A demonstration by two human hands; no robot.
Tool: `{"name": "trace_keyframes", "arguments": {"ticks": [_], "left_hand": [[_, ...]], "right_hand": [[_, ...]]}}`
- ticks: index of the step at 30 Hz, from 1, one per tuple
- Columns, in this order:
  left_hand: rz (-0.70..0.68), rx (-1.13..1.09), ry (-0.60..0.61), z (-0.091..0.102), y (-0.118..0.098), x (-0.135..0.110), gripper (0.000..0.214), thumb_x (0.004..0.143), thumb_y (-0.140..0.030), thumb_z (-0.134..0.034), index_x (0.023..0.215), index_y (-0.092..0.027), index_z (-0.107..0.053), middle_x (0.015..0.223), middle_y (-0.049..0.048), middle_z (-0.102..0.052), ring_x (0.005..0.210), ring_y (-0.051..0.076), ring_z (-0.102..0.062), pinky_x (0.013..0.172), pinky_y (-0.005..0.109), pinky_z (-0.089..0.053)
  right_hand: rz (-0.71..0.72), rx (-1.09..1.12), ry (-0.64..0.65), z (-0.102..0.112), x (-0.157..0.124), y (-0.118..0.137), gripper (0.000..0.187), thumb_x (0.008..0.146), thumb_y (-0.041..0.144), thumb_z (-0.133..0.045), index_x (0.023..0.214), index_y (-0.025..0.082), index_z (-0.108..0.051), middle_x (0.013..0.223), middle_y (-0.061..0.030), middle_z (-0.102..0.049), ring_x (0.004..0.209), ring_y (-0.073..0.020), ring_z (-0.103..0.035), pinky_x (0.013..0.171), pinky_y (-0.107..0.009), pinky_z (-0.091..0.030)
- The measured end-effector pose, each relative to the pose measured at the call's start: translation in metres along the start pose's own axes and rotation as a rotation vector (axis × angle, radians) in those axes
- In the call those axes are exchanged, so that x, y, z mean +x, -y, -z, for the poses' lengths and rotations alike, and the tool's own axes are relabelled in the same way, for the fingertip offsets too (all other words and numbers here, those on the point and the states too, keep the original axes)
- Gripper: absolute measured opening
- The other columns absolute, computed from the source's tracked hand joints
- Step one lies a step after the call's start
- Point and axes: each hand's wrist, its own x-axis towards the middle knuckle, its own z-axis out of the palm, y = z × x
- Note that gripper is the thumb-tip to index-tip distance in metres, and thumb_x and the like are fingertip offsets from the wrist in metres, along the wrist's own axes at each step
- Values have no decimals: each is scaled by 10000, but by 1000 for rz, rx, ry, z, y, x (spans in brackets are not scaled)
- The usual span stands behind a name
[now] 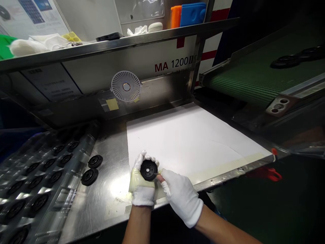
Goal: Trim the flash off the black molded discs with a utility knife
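My left hand [141, 184], in a white glove, is closed round a round black plastic disc [148, 169] and holds it face up over the front edge of the steel bench. My right hand [180, 195], also gloved, is pinched at the disc's right rim, with what looks like a thin tool tip touching the part. Both hands hover over the corner of a white sheet [188, 139] taped to the bench.
Two loose black discs [91, 169] lie on the steel bench [109, 189] left of my hands. A clear plastic tray [38, 183] at the left holds several more discs. A green conveyor belt [254, 78] at the right carries black parts. A small white fan [126, 86] stands behind.
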Motion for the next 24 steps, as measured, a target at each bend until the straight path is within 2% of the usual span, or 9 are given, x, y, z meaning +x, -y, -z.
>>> {"name": "trace_keyframes", "arguments": {"ticks": [2, 4, 7, 9, 14, 19, 24], "left_hand": [[-51, -31, -33, 0, 2, 1, 49, 731, -176, -601, 778, -169, -591, 636, -21, -529, 614, 98, -527, 670, 265, -487], [-93, -29, -28, 1, 0, -1, 119, 728, -148, -587, 843, -175, -602, 682, -10, -558, 669, 108, -553, 738, 287, -487], [11, 70, 81, 5, -9, -5, 330, 716, -135, -534, 1042, -163, -577, 916, 92, -614, 877, 225, -583, 790, 411, -478], [107, 124, 135, 8, -13, -8, 389, 702, -148, -507, 1088, -145, -557, 956, 135, -608, 898, 276, -579, 744, 446, -483], [54, 75, 69, 6, -8, -5, 199, 701, -123, -552, 890, -167, -596, 652, 20, -556, 646, 159, -560, 649, 324, -486], [34, -33, -15, -1, -3, -2, 75, 716, -120, -596, 771, -169, -577, 626, -15, -525, 614, 112, -523, 643, 272, -473], [68, -56, -5, 2, -11, -1, 36, 722, -137, -599, 744, -157, -578, 623, -13, -536, 626, 116, -534, 650, 275, -479]], "right_hand": [[19, 17, 4, -4, -2, 3, 217, 924, 284, -387, 769, 225, -526, 673, 24, -593, 578, -139, -521, 519, -241, -262], [35, 21, 3, -6, -3, 5, 215, 921, 282, -392, 760, 227, -523, 668, 27, -592, 581, -140, -520, 521, -241, -260], [33, 12, -1, -2, -2, 4, 213, 921, 280, -391, 759, 225, -518, 676, 25, -594, 582, -143, -520, 522, -246, -258], [28, 11, -2, 2, -1, 1, 209, 925, 280, -385, 776, 224, -521, 699, 21, -601, 596, -144, -527, 527, -246, -264], [-8, -23, -12, 3, -1, -4, 216, 925, 275, -379, 781, 220, -530, 694, 13, -600, 593, -147, -530, 527, -253, -265], [15, 32, 35, -2, -8, 4, 241, 919, 286, -374, 749, 220, -531, 665, 18, -590, 583, -147, -526, 524, -253, -265], [21, 278, 66, 10, -7, 3, 324, 938, 328, -290, 744, 214, -524, 667, 16, -574, 589, -135, -513, 538, -230, -311]]}}
